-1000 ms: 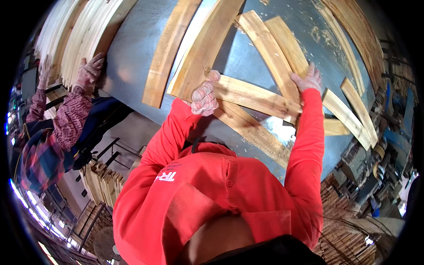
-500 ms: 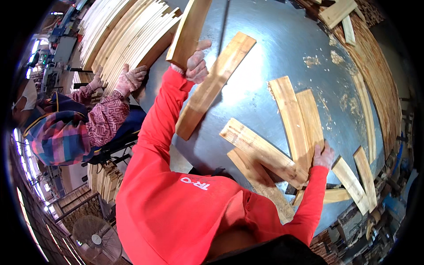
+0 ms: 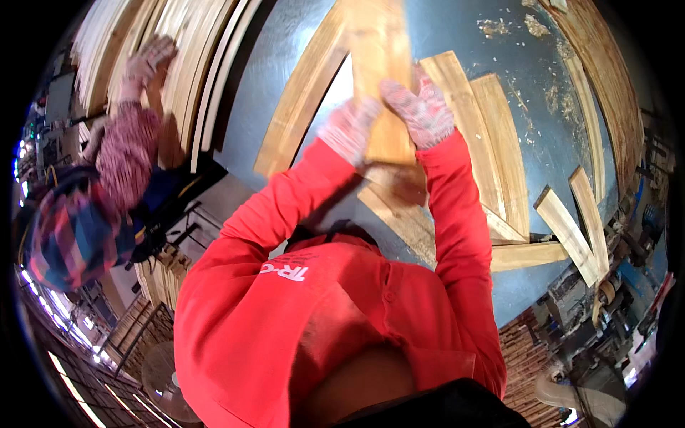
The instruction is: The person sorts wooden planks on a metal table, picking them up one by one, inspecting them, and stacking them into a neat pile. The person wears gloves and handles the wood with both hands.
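A short wooden board [image 3: 385, 64], blurred by motion, stands out in front of me over the metal table [image 3: 285, 60]. My left hand [image 3: 351, 130], in a pale knitted glove, is closed on its left edge near the close end. On the opposite edge my right hand [image 3: 422, 110], gloved alike, grips the same board. Left of it a longer board [image 3: 301, 100] lies slanted on the table. To the right lie two boards, a wide one [image 3: 467, 118] and a narrower one [image 3: 501, 146], side by side. Another board [image 3: 399, 214] lies partly hidden under my right forearm.
Stacked long planks [image 3: 189, 78] stand at the left, where a co-worker's gloved hand [image 3: 151, 60] touches them. Offcuts [image 3: 567, 225] lie at the table's right edge, near wood shavings [image 3: 556, 96]. A large bark-faced slab [image 3: 606, 78] borders the far right.
My right hand has left the boards at the right and taken hold of the board in my left hand. That board has come nearer and toward the middle. The view has shifted.
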Tool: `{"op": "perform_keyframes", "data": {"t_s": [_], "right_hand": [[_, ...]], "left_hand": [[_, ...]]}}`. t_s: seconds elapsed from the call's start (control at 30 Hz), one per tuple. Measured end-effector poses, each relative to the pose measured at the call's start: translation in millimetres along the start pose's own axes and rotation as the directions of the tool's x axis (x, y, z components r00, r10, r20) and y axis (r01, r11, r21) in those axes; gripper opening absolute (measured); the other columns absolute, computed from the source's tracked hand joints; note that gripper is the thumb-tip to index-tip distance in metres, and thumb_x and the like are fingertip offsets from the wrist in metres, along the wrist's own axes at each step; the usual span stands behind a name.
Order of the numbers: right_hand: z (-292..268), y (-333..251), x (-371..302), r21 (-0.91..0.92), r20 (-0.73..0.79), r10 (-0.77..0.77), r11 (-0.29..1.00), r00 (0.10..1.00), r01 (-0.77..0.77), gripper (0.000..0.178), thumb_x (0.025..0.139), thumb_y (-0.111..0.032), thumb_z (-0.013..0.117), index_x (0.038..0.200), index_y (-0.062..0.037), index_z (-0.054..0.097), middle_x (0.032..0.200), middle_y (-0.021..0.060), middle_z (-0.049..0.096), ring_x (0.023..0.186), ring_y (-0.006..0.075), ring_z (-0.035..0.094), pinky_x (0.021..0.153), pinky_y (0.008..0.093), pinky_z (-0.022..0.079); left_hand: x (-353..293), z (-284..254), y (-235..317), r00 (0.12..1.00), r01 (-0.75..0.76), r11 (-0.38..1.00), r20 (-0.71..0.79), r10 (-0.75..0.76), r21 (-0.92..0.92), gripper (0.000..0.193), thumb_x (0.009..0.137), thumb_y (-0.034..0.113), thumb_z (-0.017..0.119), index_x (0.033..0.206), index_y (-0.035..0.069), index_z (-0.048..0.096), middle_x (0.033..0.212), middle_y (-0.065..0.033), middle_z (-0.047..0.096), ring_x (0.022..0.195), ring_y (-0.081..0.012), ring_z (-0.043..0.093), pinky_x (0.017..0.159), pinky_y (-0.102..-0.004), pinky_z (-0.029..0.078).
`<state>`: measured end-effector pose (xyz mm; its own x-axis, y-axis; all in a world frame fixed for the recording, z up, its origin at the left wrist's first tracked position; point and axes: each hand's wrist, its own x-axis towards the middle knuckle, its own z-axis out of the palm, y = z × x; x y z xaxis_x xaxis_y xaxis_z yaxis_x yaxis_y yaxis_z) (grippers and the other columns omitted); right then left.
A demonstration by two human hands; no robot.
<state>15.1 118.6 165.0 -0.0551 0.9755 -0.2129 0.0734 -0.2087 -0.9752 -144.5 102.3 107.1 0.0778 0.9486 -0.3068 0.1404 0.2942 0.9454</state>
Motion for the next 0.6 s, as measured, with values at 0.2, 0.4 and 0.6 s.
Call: {"op": "perform_keyframes", "data": {"t_s": [0.2,0.4,0.6], "right_hand": [[-73.2,23.5,-72.8,-0.281,0.034,0.177,0.946,0.984,-0.161,0.046,0.086,-0.023,0.062,0.125,-0.0008,0.052,0.11,0.0141,0.065,0.102,0.0235,0.061,0.089,0.0331,0.046],[-138.3,-14.4,-131.7,-0.812,-0.064,0.015,0.581,0.998,-0.061,0.047,0.083,-0.015,0.067,0.126,-0.0033,0.053,0.097,0.0172,0.068,0.083,0.0258,0.068,0.076,0.0356,0.052],[-153.7,-83.6,-65.1,-0.796,0.604,-0.102,-0.022,0.791,0.605,0.053,0.072,0.004,0.061,0.122,-0.0134,0.059,0.103,0.0071,0.066,0.103,0.0232,0.06,0.103,0.0437,0.039]], "left_hand": [[-32.5,-84.7,60.3,0.992,-0.119,0.667,0.065,0.106,0.736,0.065,0.081,0.049,0.064,0.125,0.003,0.05,0.113,-0.0187,0.06,0.105,-0.0325,0.059,0.091,-0.0382,0.046],[-41.6,-138.7,-34.4,0.99,0.112,0.24,-0.129,0.054,0.964,0.095,0.056,0.056,0.079,0.126,0.005,0.039,0.123,-0.0207,0.05,0.111,-0.0367,0.054,0.088,-0.0502,0.047],[-28.3,-160.3,-21.3,0.924,0.313,0.476,-0.148,-0.352,0.822,0.081,0.065,0.047,0.077,0.129,0.009,0.045,0.107,-0.0212,0.063,0.103,-0.0344,0.06,0.088,-0.0388,0.048]]}}
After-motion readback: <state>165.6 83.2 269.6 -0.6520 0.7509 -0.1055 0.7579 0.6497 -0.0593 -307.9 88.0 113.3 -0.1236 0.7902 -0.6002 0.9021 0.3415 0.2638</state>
